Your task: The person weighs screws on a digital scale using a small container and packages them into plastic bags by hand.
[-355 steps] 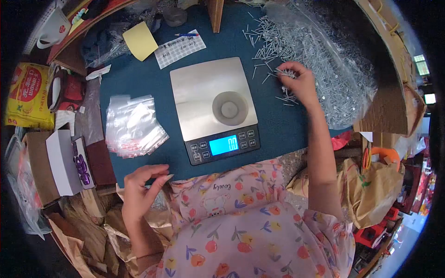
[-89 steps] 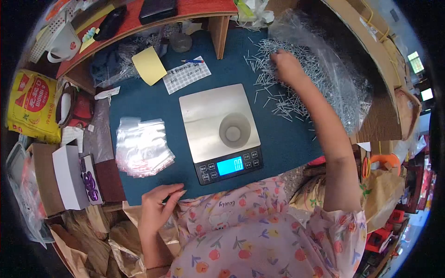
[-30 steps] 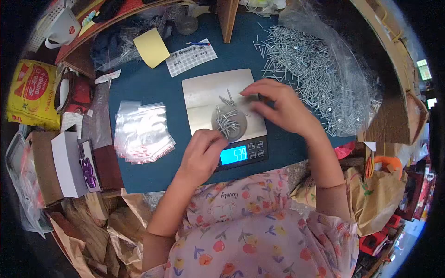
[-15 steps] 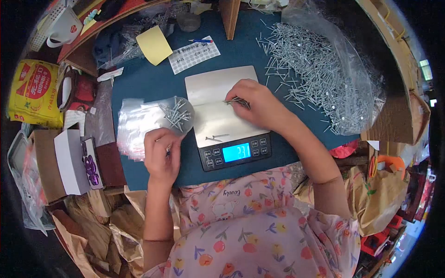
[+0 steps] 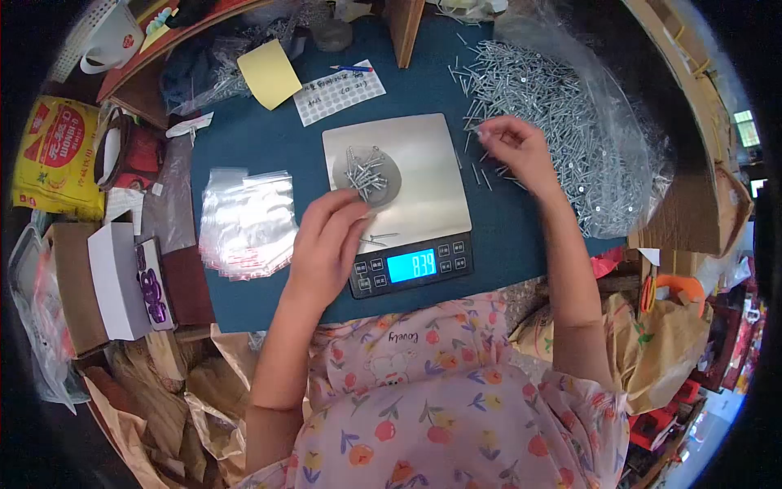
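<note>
A small round translucent dish (image 5: 389,189) full of screws (image 5: 364,169) rests on the metal plate of the digital scale (image 5: 428,196), whose lit display (image 5: 412,265) appears to show the digits 839. My left hand (image 5: 328,240) is closed at the dish's near left rim. Two loose screws (image 5: 380,240) lie on the plate just above the display. My right hand (image 5: 521,151) is at the left edge of the big screw pile (image 5: 554,114), its fingers curled toward the thumb. Something pale shows at those fingertips, too small to name.
Clear zip bags (image 5: 248,220) lie left of the scale. Behind it are a sheet of round stickers (image 5: 338,94), a blue pencil (image 5: 352,68) and a yellow note (image 5: 269,75). A plastic bag (image 5: 627,122) partly covers the screw pile. A wooden divider (image 5: 404,33) stands at the back.
My left hand has brought the dish of screws from above the zip bags onto the scale. My right hand, which held several screws over the plate, has moved right to the pile. The display digits changed.
</note>
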The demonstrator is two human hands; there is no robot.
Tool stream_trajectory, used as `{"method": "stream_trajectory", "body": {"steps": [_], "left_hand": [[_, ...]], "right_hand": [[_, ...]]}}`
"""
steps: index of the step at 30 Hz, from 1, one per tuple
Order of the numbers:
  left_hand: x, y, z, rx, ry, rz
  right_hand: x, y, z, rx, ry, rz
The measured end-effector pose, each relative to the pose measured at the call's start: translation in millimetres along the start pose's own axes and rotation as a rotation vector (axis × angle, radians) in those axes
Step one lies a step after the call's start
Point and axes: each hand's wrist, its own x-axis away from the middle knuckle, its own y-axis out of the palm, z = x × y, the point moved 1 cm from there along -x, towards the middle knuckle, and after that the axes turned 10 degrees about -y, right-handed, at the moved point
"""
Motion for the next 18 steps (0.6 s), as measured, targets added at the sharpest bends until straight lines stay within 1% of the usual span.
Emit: {"method": "stream_trajectory", "body": {"steps": [1, 2, 5, 6, 9, 11, 14, 17, 18], "left_hand": [[3, -4, 3, -0.010, -0.026, 0.008], [6, -8, 5, -0.020, -0.054, 0.015], [16, -25, -1, -0.085, -0.040, 0.112], [22, -30, -4, -0.097, -0.070, 0.120], [36, -43, -10, -0.169, -0.133, 0.147], [44, -51, -12, -0.203, -0.153, 0.142], [53, -57, -12, -0.204, -0.196, 0.156], [59, -57, -12, -0.155, -0.262, 0.154], [60, -57, -11, -0.173, -0.247, 0.143]], "right_hand": [[1, -1, 2, -0.156, 0.049, 0.048], [3, -1, 4, -0.482, 0.072, 0.072], [11, 11, -24, -0.812, 0.186, -0.032], [11, 14, -25, -0.837, 0.144, -0.267], [29, 50, -52, -0.181, 0.216, -0.481], [48, 80, -64, 0.064, -0.035, -0.494], [67, 111, -74, 0.358, -0.446, -0.400], [74, 127, -87, 0.577, -0.427, -0.422], [74, 131, -82, 0.615, -0.400, -0.439]]}}
